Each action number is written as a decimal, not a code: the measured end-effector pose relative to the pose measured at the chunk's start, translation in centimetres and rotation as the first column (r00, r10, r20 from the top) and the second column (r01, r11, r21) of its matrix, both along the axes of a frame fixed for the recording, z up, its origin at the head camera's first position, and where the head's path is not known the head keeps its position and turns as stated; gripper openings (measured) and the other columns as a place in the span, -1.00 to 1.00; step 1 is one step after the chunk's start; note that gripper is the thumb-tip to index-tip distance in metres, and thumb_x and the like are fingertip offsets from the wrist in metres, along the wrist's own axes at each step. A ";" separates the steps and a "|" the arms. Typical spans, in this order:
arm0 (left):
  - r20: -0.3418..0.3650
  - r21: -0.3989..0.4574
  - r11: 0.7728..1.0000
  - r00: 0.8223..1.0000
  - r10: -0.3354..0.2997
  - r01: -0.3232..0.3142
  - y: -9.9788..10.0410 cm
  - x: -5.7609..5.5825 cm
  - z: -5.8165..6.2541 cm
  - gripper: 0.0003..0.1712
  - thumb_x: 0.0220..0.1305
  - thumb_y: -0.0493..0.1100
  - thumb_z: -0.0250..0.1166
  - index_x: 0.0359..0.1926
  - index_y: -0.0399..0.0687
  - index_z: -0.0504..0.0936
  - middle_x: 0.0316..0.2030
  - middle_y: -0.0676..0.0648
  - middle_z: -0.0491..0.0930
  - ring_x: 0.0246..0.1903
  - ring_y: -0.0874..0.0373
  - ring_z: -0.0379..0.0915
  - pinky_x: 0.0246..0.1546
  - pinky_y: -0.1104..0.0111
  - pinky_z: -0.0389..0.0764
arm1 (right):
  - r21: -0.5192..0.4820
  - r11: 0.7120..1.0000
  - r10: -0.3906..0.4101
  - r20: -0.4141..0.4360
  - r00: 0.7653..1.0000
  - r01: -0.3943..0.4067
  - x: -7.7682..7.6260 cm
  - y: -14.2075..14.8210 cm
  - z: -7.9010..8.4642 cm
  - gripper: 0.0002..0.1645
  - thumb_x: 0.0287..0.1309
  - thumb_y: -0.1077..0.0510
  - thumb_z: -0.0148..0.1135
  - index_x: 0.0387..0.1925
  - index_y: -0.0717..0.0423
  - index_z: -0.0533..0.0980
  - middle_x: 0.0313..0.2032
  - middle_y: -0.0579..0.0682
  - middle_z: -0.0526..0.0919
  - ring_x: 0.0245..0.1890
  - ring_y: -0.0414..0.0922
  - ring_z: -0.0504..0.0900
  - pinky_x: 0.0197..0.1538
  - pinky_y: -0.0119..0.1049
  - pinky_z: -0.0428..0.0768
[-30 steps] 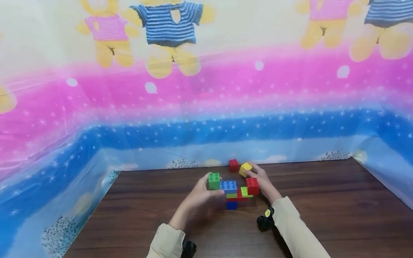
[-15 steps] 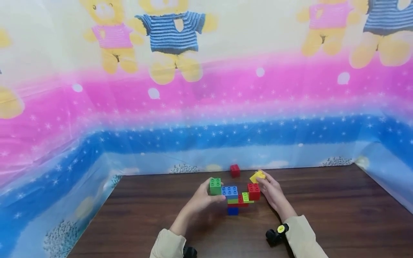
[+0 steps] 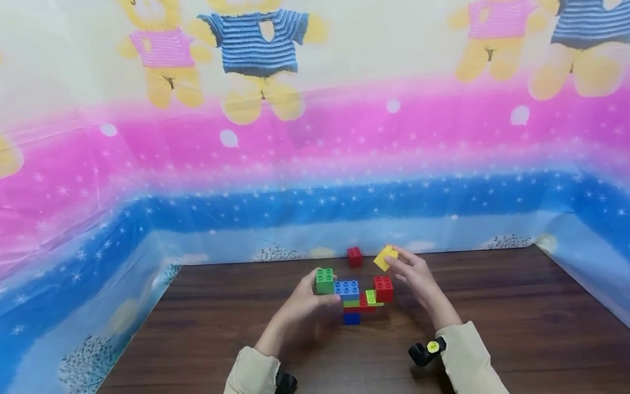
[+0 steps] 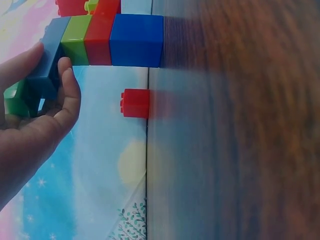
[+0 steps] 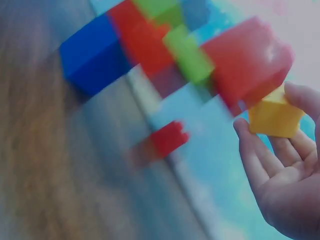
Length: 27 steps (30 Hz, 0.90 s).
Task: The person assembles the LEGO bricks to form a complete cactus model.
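Note:
A toy building-block structure stands on the table, with a dark blue block [image 3: 351, 318] at its base. Red and lime pieces sit above that, topped by a lighter blue block [image 3: 346, 289]. A green block [image 3: 324, 280] is on the structure's left end, a larger red block [image 3: 383, 289] on its right. My left hand [image 3: 302, 298] grips the lighter blue block between thumb and fingers, near the green one. Between the fingertips of my right hand [image 3: 415, 279] is a yellow block [image 3: 385, 257], tilted, held behind the larger red block. The right wrist view is blurred.
A loose red block [image 3: 354, 256] lies at the back of the brown wooden table [image 3: 492, 306]. Behind the table hangs a printed cloth [image 3: 315, 202] with bears. Black wrist cameras [image 3: 427, 351] sit below the sleeves.
The right hand has moved a little rightward, away from the structure, turning the yellow block so that its side shows. The left hand keeps its grip and the structure stays put.

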<state>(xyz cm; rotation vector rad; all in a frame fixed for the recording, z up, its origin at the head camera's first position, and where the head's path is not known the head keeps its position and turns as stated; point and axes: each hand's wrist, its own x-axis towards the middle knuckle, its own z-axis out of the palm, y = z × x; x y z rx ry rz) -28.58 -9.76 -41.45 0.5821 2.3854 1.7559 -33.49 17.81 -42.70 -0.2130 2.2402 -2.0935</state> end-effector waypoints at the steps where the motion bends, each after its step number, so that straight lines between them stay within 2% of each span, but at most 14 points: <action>1: 0.003 0.002 1.000 1.000 -0.003 0.003 0.0 0.0 0.0 -0.41 0.24 -0.22 0.33 0.21 -0.35 0.34 0.05 -0.32 0.51 -0.20 0.16 0.49 -0.14 0.28 0.65 | 0.023 1.000 0.009 -0.019 1.000 -0.009 0.2 -0.1 0.5 -0.24 0.34 -0.06 0.15 0.45 0.10 0.18 0.35 0.26 0.34 -0.04 -0.33 0.59 0.38 0.10 0.35; 4: 0.010 0.012 1.000 1.000 -0.011 0.010 0.0 0.1 0.0 -0.41 0.24 -0.24 0.33 0.22 -0.35 0.34 0.05 -0.33 0.51 -0.22 0.19 0.49 -0.15 0.29 0.64 | 0.101 0.994 0.059 -0.079 0.995 -0.051 1.0 -0.6 1.9 -0.26 0.30 -0.07 0.19 0.41 0.09 0.26 0.31 0.25 0.42 0.07 -0.16 0.58 0.30 0.05 0.47; 7: 0.011 0.018 1.000 1.000 -0.019 0.019 0.0 0.1 0.0 -0.41 0.24 -0.24 0.33 0.21 -0.37 0.33 0.02 -0.33 0.51 -0.24 0.20 0.50 -0.16 0.30 0.64 | 0.210 0.973 0.137 -0.170 0.976 -0.100 1.9 -1.2 3.0 -0.34 0.28 -0.04 0.21 0.35 0.08 0.33 0.24 0.24 0.50 0.18 0.07 0.53 0.15 -0.05 0.60; 9: 0.012 0.016 1.000 1.000 -0.020 0.020 0.0 0.1 0.0 -0.41 0.24 -0.24 0.33 0.20 -0.38 0.33 0.01 -0.34 0.51 -0.24 0.20 0.50 -0.17 0.30 0.64 | 0.286 0.950 0.196 -0.244 0.950 -0.123 2.5 -1.8 3.5 -0.39 0.28 0.00 0.22 0.31 0.09 0.37 0.17 0.24 0.54 0.19 0.17 0.50 0.09 -0.07 0.63; 13: 0.018 0.006 1.000 1.000 -0.016 0.016 -0.1 -0.1 -0.1 -0.42 0.24 -0.22 0.33 0.20 -0.35 0.34 0.04 -0.32 0.51 -0.20 0.18 0.51 -0.15 0.30 0.64 | 0.429 0.893 0.310 -0.372 0.875 -0.134 3.6 -3.1 4.3 -0.42 0.25 0.04 0.25 0.26 0.12 0.43 0.19 0.23 0.54 0.23 0.27 0.46 0.15 0.17 0.54; 16: 0.023 0.000 1.000 1.000 -0.015 0.015 -0.1 -0.2 -0.1 -0.43 0.25 -0.19 0.33 0.20 -0.31 0.34 0.07 -0.28 0.51 -0.16 0.16 0.51 -0.10 0.28 0.64 | 0.494 0.861 0.350 -0.406 0.844 -0.120 4.1 -3.9 4.5 -0.43 0.24 0.02 0.27 0.25 0.11 0.46 0.24 0.22 0.51 0.26 0.27 0.44 0.16 0.25 0.50; 20: 0.021 -0.003 1.000 1.000 -0.016 0.016 -0.1 -0.2 0.0 -0.43 0.26 -0.18 0.32 0.20 -0.30 0.35 0.07 -0.27 0.51 -0.15 0.15 0.51 -0.08 0.27 0.64 | 0.533 0.838 0.374 -0.400 0.836 -0.120 4.4 -4.4 4.4 -0.45 0.25 0.02 0.26 0.23 0.12 0.47 0.22 0.20 0.54 0.22 0.22 0.48 0.14 0.19 0.54; 25: 0.010 0.003 1.000 1.000 -0.029 0.029 -0.1 -0.2 0.0 -0.44 0.26 -0.21 0.32 0.20 -0.33 0.34 0.07 -0.31 0.50 -0.18 0.20 0.51 -0.13 0.32 0.64 | 0.557 0.819 0.399 -0.381 0.834 -0.137 4.5 -4.7 4.2 -0.47 0.28 0.03 0.24 0.22 0.13 0.47 0.20 0.19 0.55 0.16 0.16 0.51 0.12 0.15 0.56; 27: 0.007 0.006 0.999 0.999 -0.035 0.035 -0.2 -0.2 -0.1 -0.44 0.26 -0.22 0.32 0.19 -0.33 0.35 0.08 -0.32 0.50 -0.20 0.20 0.50 -0.14 0.32 0.63 | 0.564 0.814 0.402 -0.375 0.835 -0.138 4.5 -4.8 4.3 -0.47 0.29 0.03 0.23 0.23 0.13 0.46 0.21 0.19 0.55 0.11 0.12 0.53 0.08 0.07 0.59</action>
